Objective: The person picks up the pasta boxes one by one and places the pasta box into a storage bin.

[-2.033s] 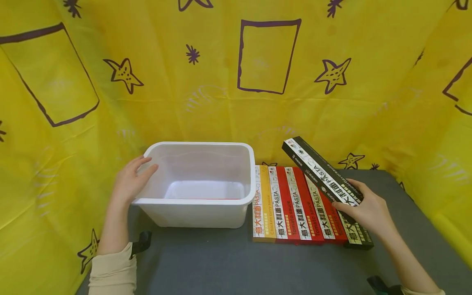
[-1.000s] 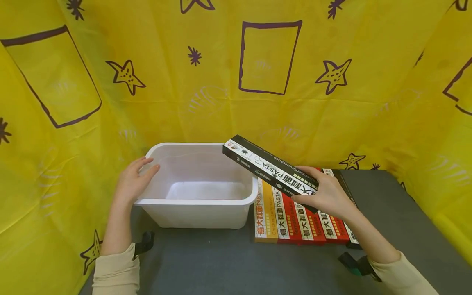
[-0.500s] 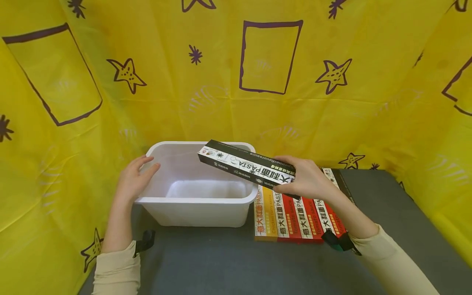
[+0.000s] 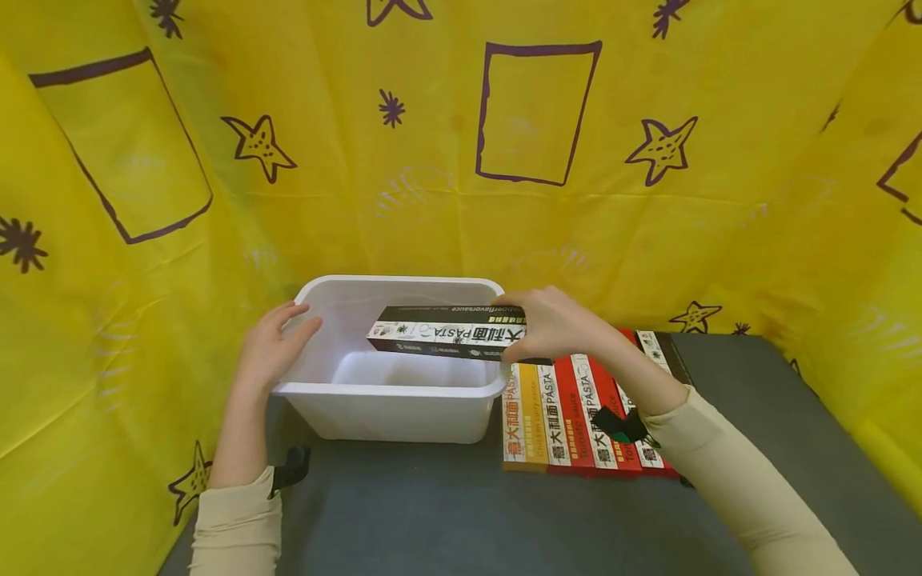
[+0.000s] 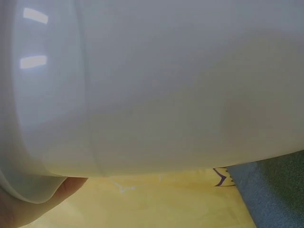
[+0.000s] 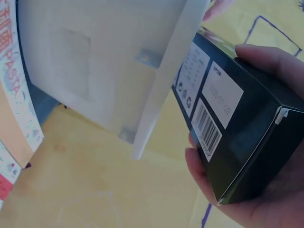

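Head view: the right hand [image 4: 553, 324] clamps one end of the black box [image 4: 442, 332], its other end above the white bin [image 4: 389, 420]; the left hand [image 4: 272, 344], apart, rests relaxed on the bin's left rim. Adjacent: pasta boxes [image 4: 569, 432] on the grey bench [image 4: 403, 512], yellow cloth [image 4: 432, 152] behind.

Left wrist view: bin wall dominates.

Right wrist view: fingers [image 6: 198, 172] grip the box's opposite sides.

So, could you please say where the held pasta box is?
In the head view, the black pasta box is in the right hand, at the right rim of the white bin, its left end over the opening.
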`<action>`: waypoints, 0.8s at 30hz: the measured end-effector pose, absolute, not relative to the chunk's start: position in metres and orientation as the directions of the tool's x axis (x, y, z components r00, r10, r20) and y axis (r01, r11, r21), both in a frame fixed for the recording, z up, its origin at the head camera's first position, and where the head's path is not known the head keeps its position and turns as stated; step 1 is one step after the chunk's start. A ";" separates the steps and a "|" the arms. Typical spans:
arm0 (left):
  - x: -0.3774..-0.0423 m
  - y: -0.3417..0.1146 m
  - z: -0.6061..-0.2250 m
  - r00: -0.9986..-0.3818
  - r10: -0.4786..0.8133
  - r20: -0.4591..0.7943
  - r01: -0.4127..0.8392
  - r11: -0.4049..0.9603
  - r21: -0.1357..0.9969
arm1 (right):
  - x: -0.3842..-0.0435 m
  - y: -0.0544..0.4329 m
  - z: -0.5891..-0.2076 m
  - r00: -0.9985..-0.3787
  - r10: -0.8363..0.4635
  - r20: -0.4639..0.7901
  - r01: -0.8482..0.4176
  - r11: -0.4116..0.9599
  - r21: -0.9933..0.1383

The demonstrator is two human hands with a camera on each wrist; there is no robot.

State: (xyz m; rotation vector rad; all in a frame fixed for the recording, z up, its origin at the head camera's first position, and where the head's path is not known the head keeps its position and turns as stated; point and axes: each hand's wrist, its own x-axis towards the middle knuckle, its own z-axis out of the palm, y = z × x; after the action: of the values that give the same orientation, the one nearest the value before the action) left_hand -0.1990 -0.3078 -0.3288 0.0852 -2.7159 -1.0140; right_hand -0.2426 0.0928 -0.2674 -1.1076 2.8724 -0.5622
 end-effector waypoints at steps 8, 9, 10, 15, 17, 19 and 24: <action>-0.198 -0.306 -0.328 -0.968 -0.135 0.213 0.040 0.753 0.657 | -0.259 0.062 -0.263 -0.717 -0.697 -0.007 -0.670 0.692 -0.267; -0.198 -0.306 -0.328 -0.968 -0.134 0.211 0.039 0.753 0.656 | -0.261 0.059 -0.264 -0.714 -0.700 -0.022 -0.671 0.693 -0.263; -0.197 -0.306 -0.328 -0.969 -0.134 0.209 0.038 0.753 0.656 | -0.263 0.055 -0.266 -0.711 -0.703 -0.030 -0.673 0.692 -0.261; -0.198 -0.303 -0.330 -0.969 -0.135 0.209 0.038 0.751 0.660 | -0.271 0.038 -0.274 -0.680 -0.731 -0.058 -0.702 0.672 -0.236; -0.198 -0.303 -0.330 -0.969 -0.136 0.208 0.037 0.749 0.662 | -0.273 0.033 -0.276 -0.670 -0.739 -0.061 -0.716 0.666 -0.209; -0.198 -0.304 -0.330 -0.969 -0.138 0.207 0.034 0.750 0.660 | -0.274 0.029 -0.278 -0.661 -0.747 -0.069 -0.727 0.660 -0.190; -0.196 -0.305 -0.328 -0.969 -0.146 0.199 0.022 0.754 0.657 | -0.278 0.020 -0.287 -0.623 -0.780 -0.065 -0.765 0.624 -0.162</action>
State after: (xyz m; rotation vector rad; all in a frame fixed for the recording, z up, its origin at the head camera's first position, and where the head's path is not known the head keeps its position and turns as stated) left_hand -0.1963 -0.3046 -0.3281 0.0976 -2.7138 -1.0213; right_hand -0.2779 0.0200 -0.2871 -1.2969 2.7131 -0.1795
